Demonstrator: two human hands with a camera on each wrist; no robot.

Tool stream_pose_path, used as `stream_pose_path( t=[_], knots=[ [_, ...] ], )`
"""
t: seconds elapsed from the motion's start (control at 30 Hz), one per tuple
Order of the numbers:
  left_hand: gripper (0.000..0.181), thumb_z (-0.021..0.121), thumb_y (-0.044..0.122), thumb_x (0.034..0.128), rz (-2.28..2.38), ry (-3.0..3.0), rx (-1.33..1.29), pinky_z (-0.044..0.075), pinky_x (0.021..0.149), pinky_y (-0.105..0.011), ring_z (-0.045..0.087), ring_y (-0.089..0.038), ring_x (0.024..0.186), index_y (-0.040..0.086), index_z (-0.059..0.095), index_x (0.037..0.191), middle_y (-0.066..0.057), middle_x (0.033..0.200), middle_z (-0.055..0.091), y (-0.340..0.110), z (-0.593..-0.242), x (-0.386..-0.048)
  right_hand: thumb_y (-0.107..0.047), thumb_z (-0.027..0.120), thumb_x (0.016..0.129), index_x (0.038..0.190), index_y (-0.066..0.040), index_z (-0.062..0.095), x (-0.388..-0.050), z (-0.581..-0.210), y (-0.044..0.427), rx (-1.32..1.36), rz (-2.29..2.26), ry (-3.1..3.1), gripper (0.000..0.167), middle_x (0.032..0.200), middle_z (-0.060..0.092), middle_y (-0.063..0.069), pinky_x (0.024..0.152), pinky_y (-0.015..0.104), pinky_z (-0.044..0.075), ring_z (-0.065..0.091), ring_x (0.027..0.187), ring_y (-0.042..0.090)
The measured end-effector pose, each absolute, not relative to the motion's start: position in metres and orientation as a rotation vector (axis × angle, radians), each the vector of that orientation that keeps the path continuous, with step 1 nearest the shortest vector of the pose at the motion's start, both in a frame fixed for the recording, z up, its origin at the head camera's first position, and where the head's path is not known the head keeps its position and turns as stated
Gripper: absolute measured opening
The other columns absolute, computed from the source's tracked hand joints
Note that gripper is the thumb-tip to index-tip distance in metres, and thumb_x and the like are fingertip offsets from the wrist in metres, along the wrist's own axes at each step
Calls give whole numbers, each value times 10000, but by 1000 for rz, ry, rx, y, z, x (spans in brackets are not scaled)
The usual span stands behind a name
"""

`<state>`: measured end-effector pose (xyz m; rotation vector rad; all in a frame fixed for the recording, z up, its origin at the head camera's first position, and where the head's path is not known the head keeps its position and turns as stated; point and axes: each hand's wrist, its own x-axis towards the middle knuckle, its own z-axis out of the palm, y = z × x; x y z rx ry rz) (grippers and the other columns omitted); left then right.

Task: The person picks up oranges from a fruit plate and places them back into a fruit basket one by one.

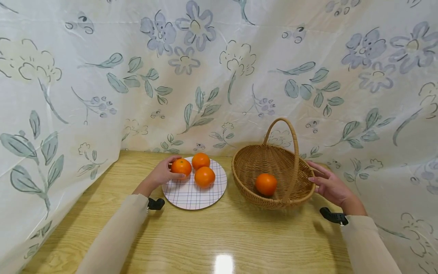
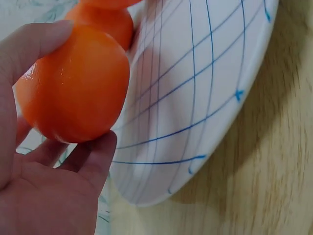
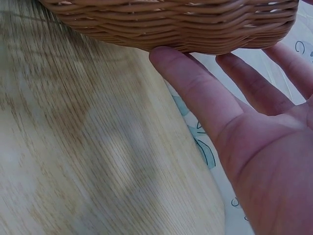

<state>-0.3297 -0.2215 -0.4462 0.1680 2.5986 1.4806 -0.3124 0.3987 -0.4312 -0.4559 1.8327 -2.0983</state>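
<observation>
My left hand (image 1: 163, 173) grips an orange (image 1: 181, 168) at the left side of a white plate (image 1: 186, 199) with a blue grid pattern. In the left wrist view, thumb and fingers spread around that orange (image 2: 78, 85), beside the plate's edge. Two more oranges, one at the back (image 1: 200, 161) and one nearer the front (image 1: 205, 177), lie on the plate. To the right stands a wicker basket (image 1: 251, 156) with a tall handle and one orange (image 1: 266, 184) inside. My right hand (image 1: 330, 186) touches the basket's right rim with fairly straight fingers, also seen against the wicker (image 3: 195, 24) in the right wrist view.
The wooden table (image 1: 219, 232) runs in front of the plate and basket. A floral-patterned cloth (image 1: 219, 76) hangs behind the table and along both sides. The arched basket handle (image 1: 294, 152) rises above the rim.
</observation>
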Motion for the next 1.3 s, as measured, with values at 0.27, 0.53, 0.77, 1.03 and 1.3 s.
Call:
stream_pose_path(
  t=[0.27,0.53,0.77,1.03,1.3],
  knots=[
    [856,826,249,868,1458,2682,206,457,1118,-560,501,-403,1294,96,351,1563,-197,1514,453,-218,-431,-325,43,451,1048,1654,-94,112,-315,-430,396,-450,-2075,1857,708,1452,508,-68,919,336,599,648,1213,111],
    [860,844,289,842,1393,2741,273,490,1089,-522,545,-371,1245,93,380,1539,-177,1482,498,-205,-412,-321,43,455,1043,1653,-85,105,-316,-429,395,-453,-2074,1858,715,1463,498,-68,918,344,601,637,1220,98],
    [815,854,300,833,1361,2754,358,536,1032,-485,562,-347,1204,112,431,1503,-148,1426,541,-190,-391,-314,39,460,1043,1653,-83,109,-316,-429,396,-466,-2071,1866,714,1457,504,-65,919,349,603,643,1219,108],
    [790,850,326,832,1383,2731,450,571,975,-433,583,-325,1182,139,456,1490,-124,1390,570,-176,-382,-313,38,461,1044,1652,-89,126,-316,-429,398,-469,-2065,1877,706,1463,512,-60,915,348,605,644,1223,116],
    [776,848,322,834,1416,2676,490,567,968,-428,571,-321,1200,176,461,1491,-104,1375,571,-164,-368,-315,34,474,1042,1652,-87,122,-314,-432,398,-443,-2065,1883,714,1435,518,-70,903,347,608,656,1198,115]
  ],
)
